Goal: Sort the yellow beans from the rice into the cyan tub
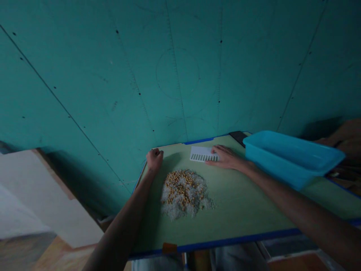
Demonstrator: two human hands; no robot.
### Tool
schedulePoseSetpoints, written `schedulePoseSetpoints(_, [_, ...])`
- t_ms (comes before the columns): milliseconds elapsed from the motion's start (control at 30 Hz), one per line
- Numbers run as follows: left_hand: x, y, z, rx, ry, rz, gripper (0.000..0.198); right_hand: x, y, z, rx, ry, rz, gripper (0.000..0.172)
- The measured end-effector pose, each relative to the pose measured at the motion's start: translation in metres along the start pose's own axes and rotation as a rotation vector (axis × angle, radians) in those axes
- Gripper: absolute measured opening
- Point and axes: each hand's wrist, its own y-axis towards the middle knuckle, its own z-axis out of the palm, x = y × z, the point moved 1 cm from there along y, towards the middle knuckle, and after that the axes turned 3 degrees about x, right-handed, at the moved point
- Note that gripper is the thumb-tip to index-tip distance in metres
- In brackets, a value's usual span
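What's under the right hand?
The right hand covers the right end of a white slotted piece; its left part shows, green tabletop around it. Whatever the palm covers can't be seen.

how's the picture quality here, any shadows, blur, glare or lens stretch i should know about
Head view: dim overall, no strong glare; head view: a soft shadow on the pale green, blue-edged tabletop beside the bare, closed left hand; head view: wide-angle stretch toward the edges; head view: slightly soft detail, so individual white grains in the white-and-tan heap run together.
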Motion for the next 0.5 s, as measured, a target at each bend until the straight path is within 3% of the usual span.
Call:
schedulePoseSetpoints(200, [0.003,0.002,0.001,0.003,-0.016,-0.013,0.029,0.005,-0.002,-0.01,0.097,0.045,0.015,0.049])
schedulePoseSetpoints(367, [0.005,0.002,0.001,-0.001,-0.035,-0.043,0.029,0.01,-0.003,-0.015,0.079,-0.035,0.042,0.061])
schedulePoseSetpoints(500, [0.004,0.001,0.0,0.001,-0.049,-0.048,0.029,0.017,-0.002,-0.019,0.037,-0.079,0.021,0.053])
